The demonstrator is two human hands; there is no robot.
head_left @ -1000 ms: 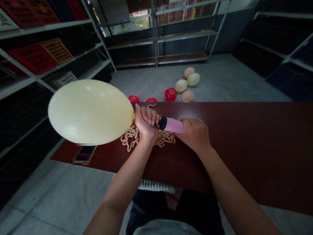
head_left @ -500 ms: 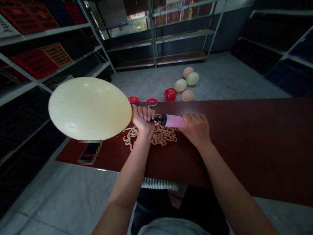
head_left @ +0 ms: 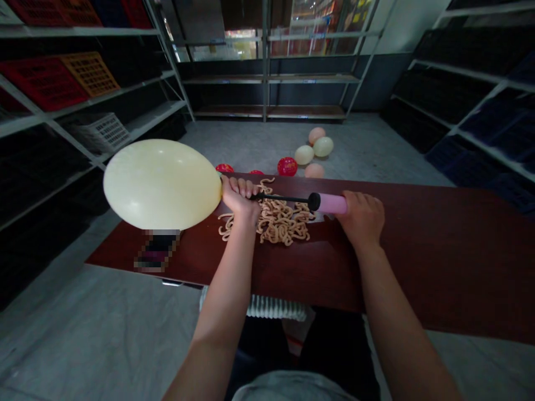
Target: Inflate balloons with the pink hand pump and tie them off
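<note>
A large pale yellow balloon [head_left: 161, 184] bulges out to the left of my left hand [head_left: 240, 195]. That hand is closed around the balloon's neck and the black end of a hand pump, whose nozzle is hidden in the fingers. My right hand [head_left: 361, 220] grips the pump's pink barrel [head_left: 332, 204] at its far end. Between the hands the thin black pump rod [head_left: 288, 197] is drawn out. Beneath the pump, a heap of tan, curly, worm-like pieces [head_left: 284, 223] lies on the dark red table [head_left: 418, 250].
A pixelated phone-like object [head_left: 156, 252] lies on the table's left part. On the floor beyond are red balloons [head_left: 287, 166], pale yellow balloons [head_left: 323, 147] and peach balloons [head_left: 316, 135]. Shelves with red crates [head_left: 44, 83] stand left, more shelving [head_left: 309, 81] at the back and right.
My right hand has moved right with the pink barrel, exposing a long stretch of pump rod. My left hand still holds the balloon neck. The camera view has tilted up slightly.
</note>
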